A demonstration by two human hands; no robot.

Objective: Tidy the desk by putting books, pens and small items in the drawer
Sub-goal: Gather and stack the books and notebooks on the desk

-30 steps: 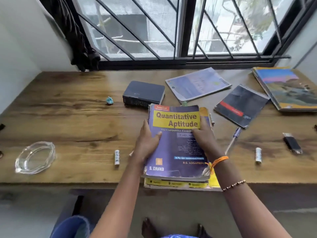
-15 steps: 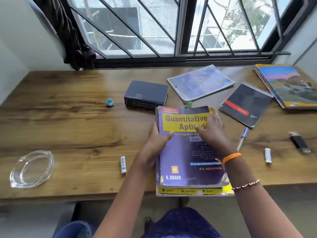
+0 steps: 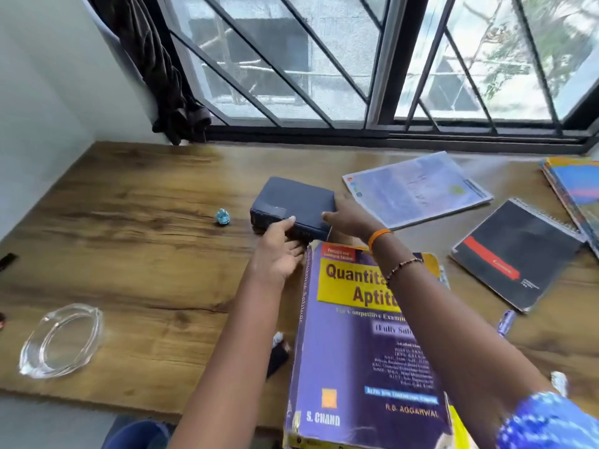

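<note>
Left hand (image 3: pixel 278 251): on the near left corner of the dark book (image 3: pixel 296 204), thumb on top, fingers (image 3: pixel 296 246) curled at its front edge, gripping it.
Right hand (image 3: pixel 348 213): at the right end of the dark book, thumb at the near edge, other fingers along the far right side, gripping it too.
Dark book: thick, lying flat on the bench (image 3: pixel 129 254), past the purple book (image 3: pixel 366 345), just beside its top edge.
Purple book: big, flat at the near edge of the bench, on top of a yellow one (only an edge shows) (image 3: pixel 457 426); right arm crosses over it.
Thin book (image 3: pixel 418 187): flat, right of the dark book, near the window.
Black notebook (image 3: pixel 518 257): spiral kind, with a red stripe, further right.
Bright book (image 3: pixel 577 189): at the far right edge, cut off.
Pen (image 3: pixel 505 322): purple, right of the purple book, partly hidden by the arm.
Blue bit (image 3: pixel 222 217): small, left of the dark book, apart from it.
Glass dish (image 3: pixel 61 340): near left of the bench, well apart from the books.
</note>
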